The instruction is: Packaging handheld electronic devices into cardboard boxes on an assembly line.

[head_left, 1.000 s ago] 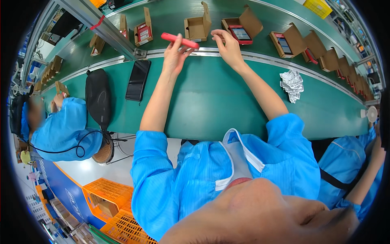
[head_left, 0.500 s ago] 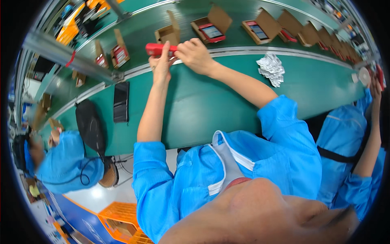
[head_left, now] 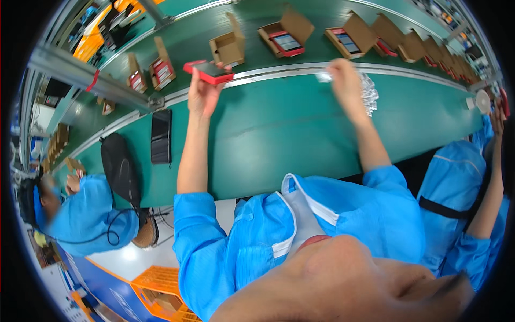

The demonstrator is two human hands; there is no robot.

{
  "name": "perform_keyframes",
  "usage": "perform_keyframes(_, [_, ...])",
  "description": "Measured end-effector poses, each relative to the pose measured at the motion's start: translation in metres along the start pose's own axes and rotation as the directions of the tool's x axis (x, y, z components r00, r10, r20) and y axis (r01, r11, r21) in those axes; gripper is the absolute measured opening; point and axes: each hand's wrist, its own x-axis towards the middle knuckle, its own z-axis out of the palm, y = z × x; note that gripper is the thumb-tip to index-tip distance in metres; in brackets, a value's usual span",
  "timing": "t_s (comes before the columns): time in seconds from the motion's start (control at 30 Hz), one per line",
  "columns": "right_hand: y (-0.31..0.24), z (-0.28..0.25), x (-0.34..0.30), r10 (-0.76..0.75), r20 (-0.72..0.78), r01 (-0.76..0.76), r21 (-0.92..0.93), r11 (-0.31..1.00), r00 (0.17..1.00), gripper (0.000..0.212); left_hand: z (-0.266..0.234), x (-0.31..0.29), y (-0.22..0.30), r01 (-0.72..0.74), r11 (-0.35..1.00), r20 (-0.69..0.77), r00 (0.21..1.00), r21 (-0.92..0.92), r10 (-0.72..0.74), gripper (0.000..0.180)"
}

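Observation:
My left hand (head_left: 203,99) grips a red handheld device (head_left: 212,73) with a dark screen facing up, just in front of an open cardboard box (head_left: 227,48). Over on the right, my right hand (head_left: 346,88) is closed above a crumpled heap of silver foil (head_left: 370,95), hiding part of it. A shiny, pale scrap (head_left: 323,76) shows at the fingertips, blurred; whether it is film or foil I cannot tell.
Open boxes with red devices, such as one box (head_left: 286,40), line the green conveyor behind a metal rail (head_left: 279,74). A black folding case (head_left: 161,137) and dark bag (head_left: 119,166) lie left. Co-workers' blue sleeves (head_left: 88,214) flank me; a metal post (head_left: 91,80) stands left.
My right hand has left the red device and moved right to the foil. The device, now in my left hand alone, has turned so its screen shows. Boxes have shifted slightly right.

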Motion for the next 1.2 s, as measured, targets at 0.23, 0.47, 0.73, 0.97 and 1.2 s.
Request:
perform_keyframes(0.23, [0.042,-0.036,-0.016,-0.153,-0.049,0.055,-0.792,0.608,0.987,0.023,0.002,0.001,-0.004,0.095,0.995,0.24,0.966,0.01,-0.095,0.068])
perform_keyframes(0.47, [-0.061,0.082,-0.003,0.04,0.769,-0.662,0.522,0.537,0.639,0.038,0.017,0.007,-0.021,0.109,0.99,0.246,0.961,0.088,-0.128,0.061])
perform_keyframes(0.73, [-0.089,0.174,0.012,0.024,0.763,-0.752,0.642,-0.151,0.646,0.029,-0.015,0.005,-0.006,0.052,0.981,0.105,0.992,0.187,-0.073,0.053])
perform_keyframes(0.97, [-0.059,0.208,0.033,0.306,0.711,-0.735,0.677,-0.05,0.633,0.036,-0.071,0.024,0.039,-0.037,0.196,-0.103,0.748,0.98,0.656,0.027])
perform_keyframes(1.2, [-0.095,0.198,-0.006,0.033,0.838,-0.798,0.506,0.327,0.545,0.028,-0.157,0.058,0.102,0.291,-0.265,0.112,0.453,0.919,0.885,0.026])
